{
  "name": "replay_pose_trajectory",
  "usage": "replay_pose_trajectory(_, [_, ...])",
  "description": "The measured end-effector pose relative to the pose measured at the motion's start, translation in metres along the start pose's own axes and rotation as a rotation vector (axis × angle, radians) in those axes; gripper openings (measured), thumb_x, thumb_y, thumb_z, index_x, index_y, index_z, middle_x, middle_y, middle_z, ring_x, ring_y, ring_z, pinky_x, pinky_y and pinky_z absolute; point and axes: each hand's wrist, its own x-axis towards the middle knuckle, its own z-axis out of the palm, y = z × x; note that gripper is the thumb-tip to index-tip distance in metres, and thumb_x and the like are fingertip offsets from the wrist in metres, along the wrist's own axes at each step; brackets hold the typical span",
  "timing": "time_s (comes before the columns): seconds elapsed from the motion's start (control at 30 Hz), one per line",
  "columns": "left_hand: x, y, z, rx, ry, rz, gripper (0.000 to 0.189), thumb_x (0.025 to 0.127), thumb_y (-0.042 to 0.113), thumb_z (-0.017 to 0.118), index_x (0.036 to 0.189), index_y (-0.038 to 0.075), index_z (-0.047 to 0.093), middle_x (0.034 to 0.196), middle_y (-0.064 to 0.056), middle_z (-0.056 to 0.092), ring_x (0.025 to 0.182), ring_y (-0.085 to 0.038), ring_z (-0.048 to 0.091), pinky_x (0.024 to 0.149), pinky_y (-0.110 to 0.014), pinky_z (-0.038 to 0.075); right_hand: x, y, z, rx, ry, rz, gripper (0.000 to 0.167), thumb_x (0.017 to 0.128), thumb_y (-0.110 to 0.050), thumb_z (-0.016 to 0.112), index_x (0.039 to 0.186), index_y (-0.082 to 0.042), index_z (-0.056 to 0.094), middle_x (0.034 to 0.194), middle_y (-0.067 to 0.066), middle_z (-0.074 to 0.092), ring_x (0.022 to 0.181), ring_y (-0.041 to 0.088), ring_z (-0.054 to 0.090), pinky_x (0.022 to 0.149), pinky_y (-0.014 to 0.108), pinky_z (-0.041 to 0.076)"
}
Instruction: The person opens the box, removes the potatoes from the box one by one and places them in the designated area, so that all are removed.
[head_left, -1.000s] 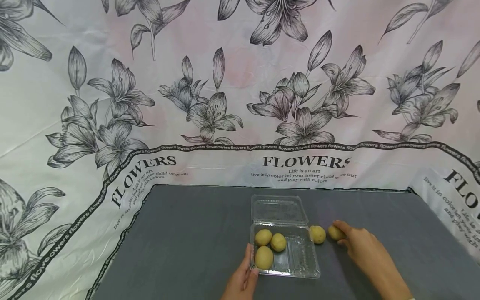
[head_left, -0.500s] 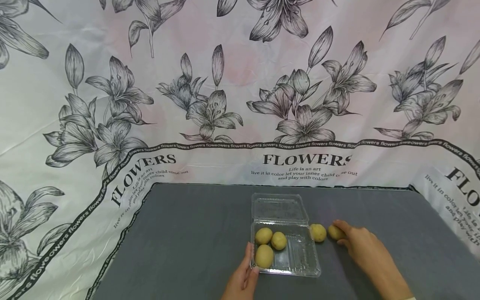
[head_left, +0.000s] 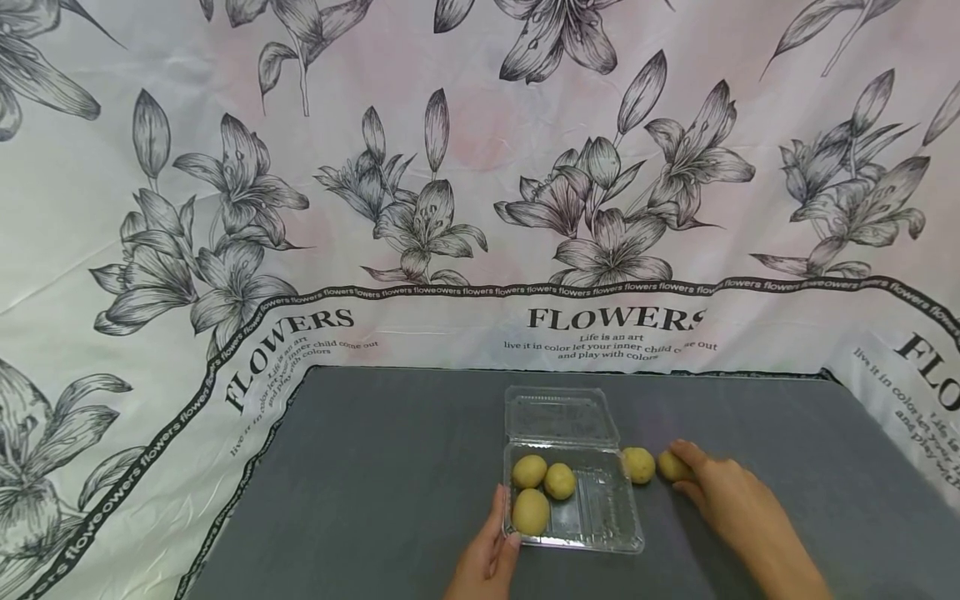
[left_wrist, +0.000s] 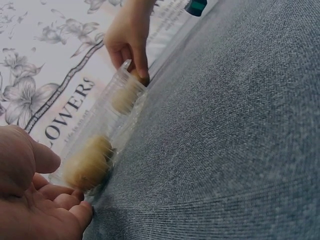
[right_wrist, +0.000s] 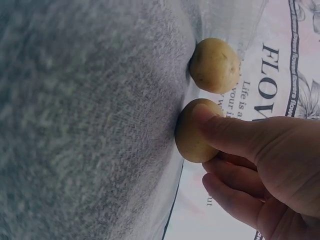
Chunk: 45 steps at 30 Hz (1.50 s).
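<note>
A clear plastic clamshell box (head_left: pixel 600 508) lies with its lid folded back on the grey table. Several potatoes are around: three sit in the left part of the box, one of them the front-left potato (head_left: pixel 531 512). My left hand (head_left: pixel 486 550) holds the box at its front-left corner, thumb at the front and fingers along the side. Just right of the box rests a loose potato (head_left: pixel 639 466). Beside it, my right hand (head_left: pixel 723 492) pinches another potato (right_wrist: pixel 192 132) between thumb and fingers; in the right wrist view this potato appears to touch the table.
The grey tabletop (head_left: pixel 375 467) extends to both sides of the box. Behind it hangs a white cloth (head_left: pixel 420 333) printed with flowers and lettering. A dark object with a green part (left_wrist: pixel 196 7) shows at the top of the left wrist view.
</note>
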Motion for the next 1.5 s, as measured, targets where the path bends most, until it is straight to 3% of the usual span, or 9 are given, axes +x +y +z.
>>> replay_pose_trajectory(0.2, [0.0, -0.001, -0.001, -0.003, -0.007, 0.02, 0.074, 0.113, 0.022, 0.052, 0.163, -0.011, 0.008, 0.171, -0.03, 0.01, 0.155, -0.041, 0.01, 0.114, -0.013, 0.026, -0.001, -0.004, -0.002, 0.001, 0.011, -0.006, 0.046, 0.086, -0.015, 0.087, 0.127, -0.006, 0.069, 0.101, 0.022, 0.077, 0.076, 0.042, 0.073, 0.06, 0.06, 0.055])
replay_pose_trajectory(0.43, [0.001, 0.0, -0.003, -0.007, -0.017, 0.043, 0.073, 0.114, 0.022, 0.05, 0.163, -0.012, 0.008, 0.17, -0.033, 0.008, 0.155, -0.047, 0.01, 0.117, -0.021, 0.029, 0.001, -0.011, -0.01, -0.018, 0.016, -0.009, 0.047, 0.088, -0.018, 0.087, 0.129, -0.007, 0.065, 0.087, 0.019, 0.076, 0.067, 0.041, 0.071, 0.054, 0.057, 0.053])
replay_pose_trajectory(0.6, [0.0, 0.002, -0.001, -0.006, -0.007, 0.034, 0.072, 0.114, 0.021, 0.051, 0.163, -0.011, 0.01, 0.17, -0.033, 0.01, 0.155, -0.047, 0.012, 0.118, -0.025, 0.029, 0.006, -0.025, -0.019, -0.009, 0.021, -0.01, 0.048, 0.092, -0.02, 0.084, 0.133, -0.005, 0.065, 0.105, 0.028, 0.076, 0.078, 0.048, 0.073, 0.06, 0.064, 0.056])
replay_pose_trajectory(0.77, [-0.001, 0.003, -0.001, -0.016, -0.001, -0.021, 0.074, 0.113, 0.023, 0.051, 0.164, -0.01, 0.009, 0.171, -0.031, 0.011, 0.156, -0.045, 0.012, 0.12, -0.03, 0.031, 0.012, -0.045, -0.024, 0.033, 0.014, -0.054, 0.049, 0.093, -0.017, 0.083, 0.138, -0.008, 0.067, 0.119, 0.023, 0.076, 0.078, 0.037, 0.076, 0.062, 0.057, 0.059])
replay_pose_trajectory(0.83, [-0.001, 0.004, 0.0, -0.018, 0.0, -0.036, 0.075, 0.113, 0.025, 0.052, 0.165, -0.009, 0.01, 0.171, -0.03, 0.012, 0.157, -0.045, 0.013, 0.121, -0.035, 0.032, 0.015, -0.052, -0.024, 0.039, 0.008, -0.078, 0.051, 0.092, -0.019, 0.084, 0.14, -0.01, 0.067, 0.112, 0.018, 0.078, 0.076, 0.03, 0.075, 0.062, 0.053, 0.06])
replay_pose_trajectory(0.97, [-0.001, 0.004, -0.001, -0.026, -0.006, -0.042, 0.075, 0.113, 0.025, 0.052, 0.165, -0.008, 0.009, 0.171, -0.03, 0.011, 0.157, -0.045, 0.012, 0.121, -0.039, 0.031, 0.021, -0.061, -0.017, 0.061, 0.039, -0.205, 0.052, 0.09, -0.018, 0.086, 0.139, -0.012, 0.069, 0.119, 0.012, 0.078, 0.083, 0.026, 0.078, 0.069, 0.046, 0.063])
replay_pose_trajectory(1.17, [-0.001, 0.003, -0.001, -0.014, -0.004, -0.042, 0.075, 0.113, 0.026, 0.053, 0.165, -0.008, 0.01, 0.171, -0.029, 0.014, 0.157, -0.044, 0.014, 0.121, -0.038, 0.032, 0.025, -0.07, 0.004, 0.125, 0.145, -0.514, 0.057, 0.079, -0.008, 0.091, 0.132, -0.006, 0.07, 0.116, 0.011, 0.08, 0.068, 0.001, 0.067, 0.055, 0.018, 0.053])
replay_pose_trajectory(1.33, [0.0, 0.003, -0.002, -0.038, -0.015, -0.066, 0.076, 0.113, 0.028, 0.052, 0.165, -0.006, 0.008, 0.172, -0.027, 0.012, 0.158, -0.041, 0.012, 0.122, -0.038, 0.03, 0.026, -0.08, 0.017, 0.211, 0.008, -0.539, 0.055, 0.087, -0.01, 0.087, 0.138, -0.003, 0.066, 0.126, 0.016, 0.075, 0.074, 0.005, 0.073, 0.064, 0.018, 0.059])
replay_pose_trajectory(1.5, [0.0, 0.002, -0.002, -0.047, -0.018, -0.046, 0.076, 0.113, 0.025, 0.053, 0.165, -0.008, 0.009, 0.172, -0.029, 0.011, 0.157, -0.041, 0.011, 0.12, -0.024, 0.031, 0.026, -0.089, 0.029, 0.187, -0.034, -0.552, 0.054, 0.087, -0.013, 0.087, 0.137, -0.004, 0.067, 0.132, 0.017, 0.073, 0.089, 0.02, 0.079, 0.072, 0.026, 0.063])
